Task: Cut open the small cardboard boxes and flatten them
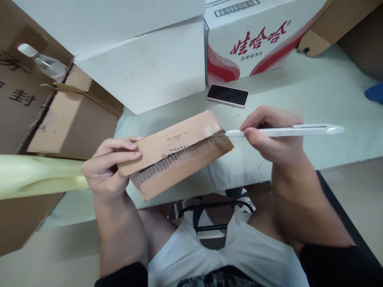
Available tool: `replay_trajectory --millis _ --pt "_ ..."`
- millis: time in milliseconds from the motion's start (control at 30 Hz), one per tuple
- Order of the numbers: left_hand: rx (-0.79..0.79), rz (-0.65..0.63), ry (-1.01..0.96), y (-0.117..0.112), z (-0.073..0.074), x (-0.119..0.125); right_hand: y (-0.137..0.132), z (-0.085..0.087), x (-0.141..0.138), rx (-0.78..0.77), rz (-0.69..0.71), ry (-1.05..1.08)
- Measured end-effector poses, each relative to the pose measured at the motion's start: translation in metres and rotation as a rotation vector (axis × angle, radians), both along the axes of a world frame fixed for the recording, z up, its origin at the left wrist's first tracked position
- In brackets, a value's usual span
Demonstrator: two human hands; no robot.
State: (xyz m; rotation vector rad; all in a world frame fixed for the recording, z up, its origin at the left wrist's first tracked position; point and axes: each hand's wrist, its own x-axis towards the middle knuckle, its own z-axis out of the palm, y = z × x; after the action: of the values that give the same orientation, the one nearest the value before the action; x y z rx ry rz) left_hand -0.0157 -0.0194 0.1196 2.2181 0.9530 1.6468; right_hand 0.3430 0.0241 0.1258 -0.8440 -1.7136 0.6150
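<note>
My left hand (109, 167) grips the left end of a small brown cardboard box (176, 141), fingers on top and the thumb hidden behind. The box is held tilted above the table, its right end higher up. A torn, dark gap with exposed corrugation runs along its long side, and dark scribble-like marks show on the upper face. Pinched in my right hand (272, 133) is a white pen-shaped tool (284, 130) with a clip. Its thin tip meets the box's right end at the gap; I cannot tell whether it is a pen or a blade.
A phone (228, 95) lies on the pale green tabletop (329, 103). Behind stand a white box (149, 71) and a white-and-red carton (254, 52). Brown cartons (72, 119), a clear bottle (49, 63) and a pale yellow object (38, 175) are at left.
</note>
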Motion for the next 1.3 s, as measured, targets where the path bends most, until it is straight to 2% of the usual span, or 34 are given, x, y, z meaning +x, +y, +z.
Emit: replay_trajectory --millis 133,200,233,300,367,467,533,600,700,833,900,1067,1167,1300 --pt "-0.005 0.127 -0.202 0.003 -0.004 -0.016 0.014 -0.012 0.022 0.041 -0.354 0.117" --pt "-0.014 0.207 -0.323 0.006 -0.009 -0.025 0.019 -0.019 0.026 0.040 -0.448 0.172" --pt "-0.020 0.256 -0.378 0.008 -0.011 -0.029 0.020 -0.022 0.024 0.027 -0.451 0.162" --pt "-0.028 0.352 -0.455 0.013 -0.016 -0.036 0.021 -0.026 0.015 -0.062 -0.406 0.059" --pt "-0.069 0.436 -0.475 0.016 -0.018 -0.041 0.019 -0.027 0.003 -0.248 -0.346 -0.079" --pt "-0.140 0.525 -0.398 0.016 -0.014 -0.042 0.018 -0.030 -0.012 -0.554 -0.206 -0.287" --pt "-0.118 0.542 -0.330 0.016 -0.011 -0.039 0.020 -0.035 -0.018 -0.675 -0.057 -0.420" --pt "-0.059 0.513 -0.316 0.016 -0.010 -0.035 0.020 -0.040 -0.021 -0.719 0.084 -0.535" --pt "0.016 0.410 -0.332 0.017 -0.011 -0.032 0.018 -0.044 -0.026 -0.632 0.130 -0.513" --pt "0.072 0.285 -0.294 0.012 -0.012 -0.029 0.009 -0.034 -0.030 -0.339 0.027 -0.111" --pt "0.086 0.243 -0.265 0.008 -0.010 -0.024 0.004 -0.025 -0.030 -0.243 0.045 0.003" --pt "0.063 0.177 -0.219 0.002 -0.005 -0.012 -0.004 -0.006 -0.028 -0.203 0.130 -0.037" --pt "0.071 0.174 -0.215 0.003 -0.004 -0.006 -0.003 -0.005 -0.027 -0.220 0.096 -0.087" --pt "0.068 0.188 -0.213 0.004 -0.004 -0.001 0.001 -0.008 -0.023 -0.208 0.138 -0.174"
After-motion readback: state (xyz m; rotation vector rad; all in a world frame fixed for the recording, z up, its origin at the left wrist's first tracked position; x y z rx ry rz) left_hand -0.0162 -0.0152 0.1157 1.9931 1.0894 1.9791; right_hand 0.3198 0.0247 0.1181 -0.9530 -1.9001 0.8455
